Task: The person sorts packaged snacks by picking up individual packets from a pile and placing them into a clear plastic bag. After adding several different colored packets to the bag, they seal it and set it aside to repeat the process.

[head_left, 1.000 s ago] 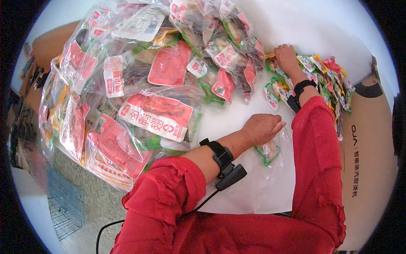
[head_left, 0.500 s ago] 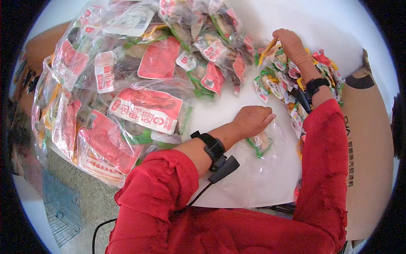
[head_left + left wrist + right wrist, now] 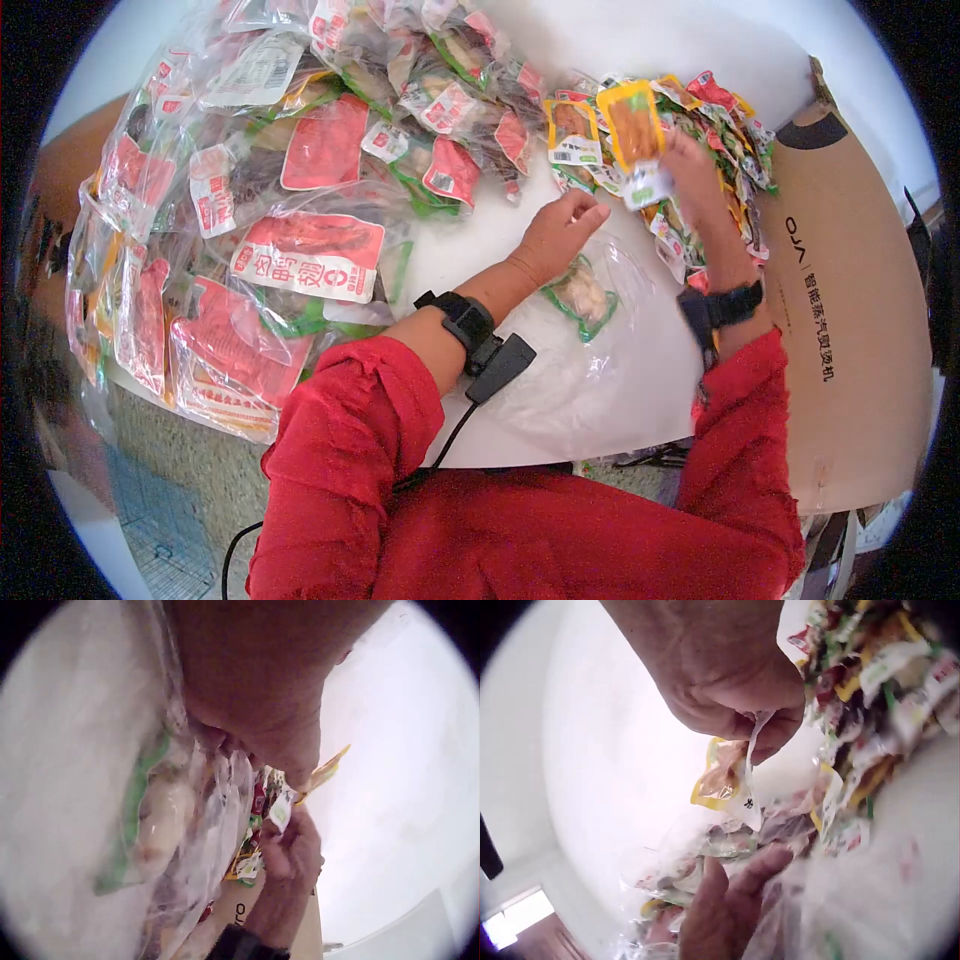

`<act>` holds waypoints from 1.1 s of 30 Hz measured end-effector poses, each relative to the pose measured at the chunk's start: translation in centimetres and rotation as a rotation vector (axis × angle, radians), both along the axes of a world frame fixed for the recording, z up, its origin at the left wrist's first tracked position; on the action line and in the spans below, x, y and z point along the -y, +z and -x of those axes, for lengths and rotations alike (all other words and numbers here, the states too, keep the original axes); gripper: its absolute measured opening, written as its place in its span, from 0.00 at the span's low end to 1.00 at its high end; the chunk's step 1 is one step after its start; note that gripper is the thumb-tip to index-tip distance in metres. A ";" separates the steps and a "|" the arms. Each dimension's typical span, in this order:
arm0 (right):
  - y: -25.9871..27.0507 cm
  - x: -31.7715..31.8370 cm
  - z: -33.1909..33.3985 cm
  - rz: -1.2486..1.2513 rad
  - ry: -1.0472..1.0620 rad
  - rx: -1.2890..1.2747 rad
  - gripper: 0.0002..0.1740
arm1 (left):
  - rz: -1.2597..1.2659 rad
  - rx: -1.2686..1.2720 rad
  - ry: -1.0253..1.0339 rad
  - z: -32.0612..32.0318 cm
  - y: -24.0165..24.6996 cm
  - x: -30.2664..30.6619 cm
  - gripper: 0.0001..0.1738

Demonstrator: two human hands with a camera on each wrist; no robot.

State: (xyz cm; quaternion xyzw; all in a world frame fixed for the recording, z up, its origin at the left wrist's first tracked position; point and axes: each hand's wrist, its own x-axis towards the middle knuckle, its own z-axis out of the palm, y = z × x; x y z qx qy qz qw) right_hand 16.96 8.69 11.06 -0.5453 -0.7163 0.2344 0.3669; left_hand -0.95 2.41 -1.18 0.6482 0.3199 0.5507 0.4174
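In the head view, my right hand (image 3: 692,185) pinches a yellow-edged snack packet (image 3: 632,122) by its white end, held up over the left part of a pile of small packets (image 3: 725,140). The right wrist view has the same snack packet (image 3: 721,776) hanging from the fingers. My left hand (image 3: 558,235) grips the mouth of a clear plastic bag (image 3: 550,385), its fingertips turned toward the right hand. Inside that bag lies a green-edged packet (image 3: 583,300) with pale food, large in the left wrist view beside the wrinkled plastic.
A large heap of clear bags filled with red-labelled packets (image 3: 310,255) covers the left of the white table (image 3: 455,260). Another yellow-edged packet (image 3: 573,132) lies at the pile's left end. On the right stands a cardboard box (image 3: 850,320). A cable (image 3: 452,435) hangs from the left wrist.
My right hand has picked a yellow-edged packet from the pile and brought it nearer my left hand. The left hand still keeps its place at the bag. The head view has turned somewhat right.
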 end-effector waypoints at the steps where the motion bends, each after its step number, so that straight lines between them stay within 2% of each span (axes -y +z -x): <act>1: -0.9 2.3 0.6 0.160 0.025 -0.181 0.12 | 0.177 0.167 -0.111 0.3 0.8 0.4 0.19; 2: -2.3 3.6 0.9 0.214 0.021 -0.269 0.12 | 0.354 0.329 -0.222 0.6 1.3 0.6 0.19; 3: -3.6 4.5 1.1 0.269 0.019 -0.358 0.12 | 0.352 0.323 -0.225 0.9 1.4 0.6 0.19; 5: -4.7 6.4 1.4 0.292 0.036 -0.336 0.13 | 0.518 0.428 -0.430 1.2 1.4 0.4 0.19; 6: -5.2 7.1 1.6 0.320 0.055 -0.305 0.14 | 0.526 0.417 -0.436 0.9 0.9 0.0 0.19; 7: -5.6 7.3 1.9 0.342 0.168 -0.383 0.14 | 0.563 0.493 -0.396 0.6 0.4 -0.5 0.19; 8: -5.8 7.8 2.3 0.344 0.160 -0.393 0.14 | 0.600 0.568 -0.353 0.2 -0.2 -0.7 0.18; 11: -6.2 8.6 3.0 0.358 0.171 -0.809 0.15 | 0.629 0.677 -0.329 0.6 0.6 -0.2 0.17; 13: -6.2 9.5 3.9 0.349 0.182 -0.876 0.16 | 0.679 0.769 -0.187 0.6 1.2 -0.1 0.16; 15: -6.5 9.8 4.3 0.344 0.190 -0.945 0.16 | 0.682 0.824 -0.206 0.9 1.2 -0.2 0.16; 16: -6.8 9.8 4.2 0.341 0.168 -0.874 0.16 | 0.691 0.890 -0.230 0.9 1.1 -0.3 0.17; 17: -7.2 9.9 4.0 0.337 0.142 -0.804 0.16 | 0.696 0.872 -0.231 0.8 1.0 -0.2 0.17; 20: -8.5 9.2 2.5 0.259 0.021 -0.811 0.15 | 0.677 0.774 -0.212 0.8 1.5 0.2 0.17; 22: -8.4 8.7 1.3 0.221 0.013 -0.916 0.13 | 0.604 0.449 -0.392 1.4 1.3 -0.1 0.20; 23: -8.3 8.6 0.6 0.176 -0.006 -0.988 0.11 | 0.610 0.425 -0.401 1.4 1.1 0.0 0.20; 25: -8.2 8.1 -0.2 0.050 -0.030 -1.079 0.08 | 0.544 0.142 -0.398 1.4 2.8 1.6 0.18; 28: -8.0 8.0 -1.2 0.026 -0.031 -1.094 0.09 | 0.616 0.066 -0.353 0.3 1.9 1.4 0.16; 33: -8.4 7.7 -1.9 0.030 0.032 -1.173 0.09 | 0.643 -0.093 -0.431 0.9 2.2 1.7 0.17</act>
